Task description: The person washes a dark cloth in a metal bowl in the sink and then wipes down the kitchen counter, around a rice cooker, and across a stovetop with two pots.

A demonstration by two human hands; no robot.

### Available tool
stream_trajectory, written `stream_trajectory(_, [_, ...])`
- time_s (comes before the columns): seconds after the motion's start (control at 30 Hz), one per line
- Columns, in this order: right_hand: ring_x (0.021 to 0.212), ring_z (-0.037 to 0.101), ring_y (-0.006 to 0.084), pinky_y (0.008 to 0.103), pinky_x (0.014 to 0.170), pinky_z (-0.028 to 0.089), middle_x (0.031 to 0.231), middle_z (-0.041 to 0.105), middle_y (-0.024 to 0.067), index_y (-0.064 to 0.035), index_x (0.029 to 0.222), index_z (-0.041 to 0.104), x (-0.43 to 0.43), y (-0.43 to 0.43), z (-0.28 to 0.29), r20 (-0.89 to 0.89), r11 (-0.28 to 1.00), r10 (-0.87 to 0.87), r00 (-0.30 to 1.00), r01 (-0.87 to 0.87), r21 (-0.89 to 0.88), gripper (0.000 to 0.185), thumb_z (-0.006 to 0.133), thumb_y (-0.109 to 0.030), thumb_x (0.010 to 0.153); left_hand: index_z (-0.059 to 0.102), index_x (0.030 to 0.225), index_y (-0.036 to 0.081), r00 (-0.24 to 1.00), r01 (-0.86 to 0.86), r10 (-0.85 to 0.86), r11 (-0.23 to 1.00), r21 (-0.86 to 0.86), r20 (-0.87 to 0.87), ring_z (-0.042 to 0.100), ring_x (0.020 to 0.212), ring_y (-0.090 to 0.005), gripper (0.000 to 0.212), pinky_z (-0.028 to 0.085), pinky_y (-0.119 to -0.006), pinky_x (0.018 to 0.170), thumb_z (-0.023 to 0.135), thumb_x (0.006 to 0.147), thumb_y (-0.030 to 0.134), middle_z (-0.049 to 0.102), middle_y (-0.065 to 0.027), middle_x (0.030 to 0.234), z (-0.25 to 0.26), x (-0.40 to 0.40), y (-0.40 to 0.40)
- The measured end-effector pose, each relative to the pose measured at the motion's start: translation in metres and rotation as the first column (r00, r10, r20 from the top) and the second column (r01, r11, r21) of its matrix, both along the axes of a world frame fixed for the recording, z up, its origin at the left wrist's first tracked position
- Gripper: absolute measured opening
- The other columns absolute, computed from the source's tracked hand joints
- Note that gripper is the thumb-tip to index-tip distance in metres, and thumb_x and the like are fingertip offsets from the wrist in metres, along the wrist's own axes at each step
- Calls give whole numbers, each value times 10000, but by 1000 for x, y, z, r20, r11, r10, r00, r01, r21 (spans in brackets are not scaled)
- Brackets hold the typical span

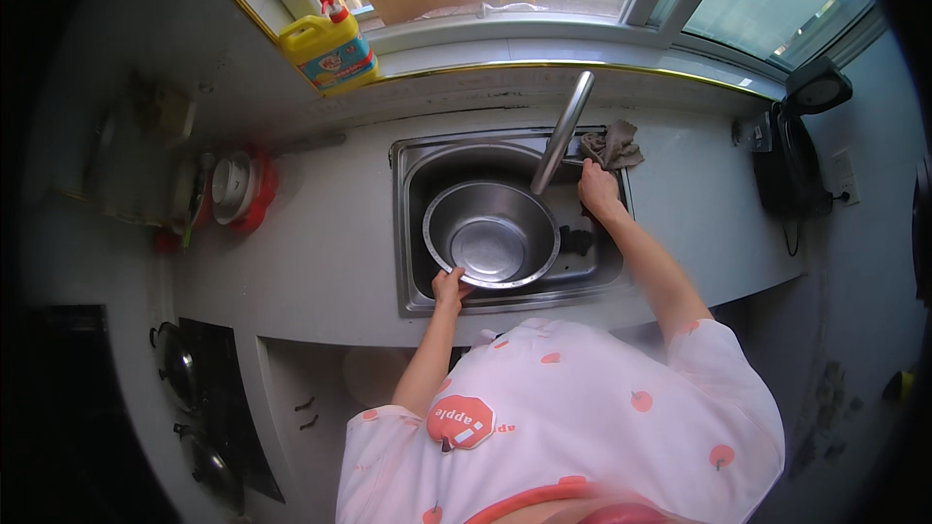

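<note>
A stainless steel basin (492,251) sits tilted inside the metal sink (405,262), with no contents visible in it. My left hand (449,290) grips its near left rim, thumb over the edge. At the sink's far right, my right hand (601,188) has its fingers on the lever handle (573,161) of the faucet, partly hidden by the hand. The faucet spout (563,135) leans over the basin's far right side; no water stream shows. Beyond my right hand lies a crumpled grey-brown rag (617,145). A dark, unclear item (577,240) rests on the sink floor right of the basin.
A yellow pump jug (331,54) stands on the windowsill at the far left. Bowls with a red container (240,189) sit left on the white countertop (328,233). A black appliance with its lid raised (790,156) is at right. Lidded pots (178,367) stand on the lower left hob.
</note>
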State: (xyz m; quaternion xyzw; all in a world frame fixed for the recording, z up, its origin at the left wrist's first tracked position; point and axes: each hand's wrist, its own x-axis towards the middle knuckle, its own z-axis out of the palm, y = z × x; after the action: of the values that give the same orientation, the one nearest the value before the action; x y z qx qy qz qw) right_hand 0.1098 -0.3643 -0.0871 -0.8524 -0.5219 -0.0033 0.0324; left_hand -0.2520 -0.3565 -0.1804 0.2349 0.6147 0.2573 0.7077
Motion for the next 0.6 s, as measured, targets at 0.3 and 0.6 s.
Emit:
stream_trajectory(0.3, [728, 659, 321, 393, 626, 543, 838, 627, 174, -8, 898, 515, 5, 0, -4, 3, 999, -37, 999, 37, -19, 122, 514, -94, 811, 550, 913, 32, 999, -12, 14, 999, -51, 31, 621, 707, -216, 164, 576, -417, 597, 591, 754, 46, 596, -88, 792, -31, 5, 0])
stream_trajectory(0.6, [717, 643, 358, 412, 613, 538, 828, 616, 201, 45, 1017, 471, -1, -6, 5, -125, 998, -49, 991, 45, -34, 334, 574, -178, 790, 492, 1092, 9, 999, 29, -33, 982, -186, -20, 612, 855, -283, 267, 539, -472, 733, 561, 853, 107, 577, -145, 987, -71, -4, 12])
